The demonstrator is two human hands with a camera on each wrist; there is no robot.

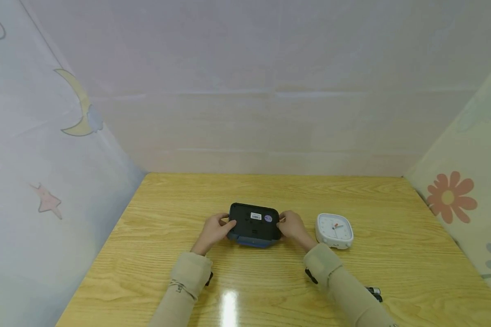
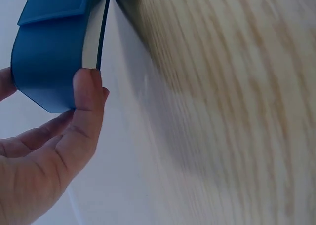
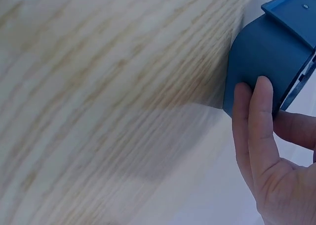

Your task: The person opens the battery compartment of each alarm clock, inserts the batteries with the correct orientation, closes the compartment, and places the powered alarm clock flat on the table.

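Beige cloth sleeves (image 1: 184, 277) lead to the left hand (image 1: 214, 231) and right hand (image 1: 293, 226), fingers clamped on a rounded, white-labelled, black-and-blue plastic device (image 1: 251, 226). Beneath the fingers is a yellow wood-grain table (image 1: 180, 195); beyond, pale walls (image 1: 266, 131).

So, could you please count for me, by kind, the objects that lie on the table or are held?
Blue-and-black device, held: 1
White clock: 1
Small dark items, partly hidden by the right sleeve, exact kind unclear: 2 visible
Total: 4 visible
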